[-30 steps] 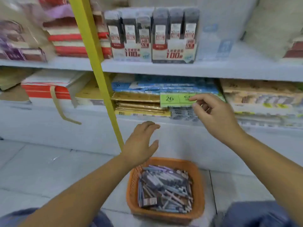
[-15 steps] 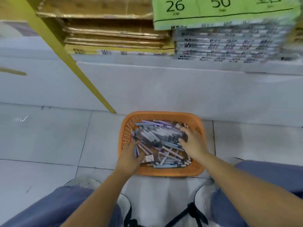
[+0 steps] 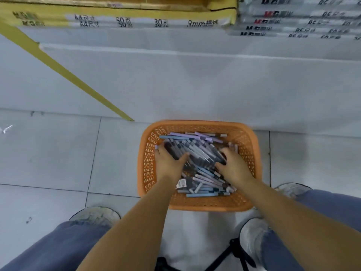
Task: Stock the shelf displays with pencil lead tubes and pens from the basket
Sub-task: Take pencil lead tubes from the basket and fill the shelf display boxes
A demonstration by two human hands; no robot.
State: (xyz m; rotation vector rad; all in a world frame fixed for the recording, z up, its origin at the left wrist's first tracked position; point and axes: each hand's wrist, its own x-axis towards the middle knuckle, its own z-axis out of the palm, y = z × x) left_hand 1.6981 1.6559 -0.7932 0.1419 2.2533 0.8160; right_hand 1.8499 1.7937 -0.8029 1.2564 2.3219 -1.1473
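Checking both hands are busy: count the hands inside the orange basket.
2: the left hand on the pile's left side, the right hand on its right, both inside the basket.

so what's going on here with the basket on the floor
A person is crouched over an orange basket on the tiled floor, in front of a low shelf. Both hands are down in the pile of pens: the left hand and the right hand close on a bundle from either side. Nothing has been lifted out yet.

Both hands' fingertips are buried among the pens [image 3: 197, 153]; at twelve o'clock, the notebook stacks [image 3: 125, 18] are cropped, their print blurred.
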